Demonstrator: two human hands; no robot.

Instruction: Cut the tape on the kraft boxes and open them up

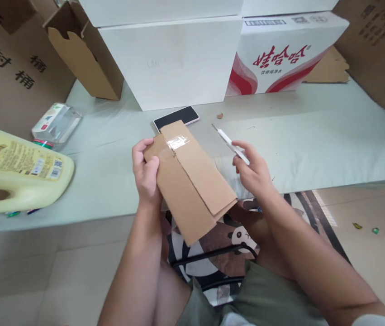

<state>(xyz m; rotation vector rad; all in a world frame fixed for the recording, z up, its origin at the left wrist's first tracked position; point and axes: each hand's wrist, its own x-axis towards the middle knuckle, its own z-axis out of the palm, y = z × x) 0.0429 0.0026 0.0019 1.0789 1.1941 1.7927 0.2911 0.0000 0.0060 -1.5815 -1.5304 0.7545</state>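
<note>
My left hand [145, 170] is closed on the upper left edge of a flat brown cardboard box [194, 181], with the thumb on top. The box is tilted over the table's front edge, above my lap. A strip of clear tape [178, 142] crosses the seam between its two flaps near the far end. To the right of the box, and apart from it, my right hand [251, 167] grips a slim white utility knife [228, 139]. Its thin metal tip points up and left. Just behind the box lies a phone [177, 117], partly covered by it.
A large white box [175, 63] and a white printed carton [280, 54] line the back of the table [314, 136]. At left are an open brown box [87, 54], a clear plastic bottle [56, 123] and a yellow jug [26, 167]. A brown scrap [220, 116] lies behind the knife.
</note>
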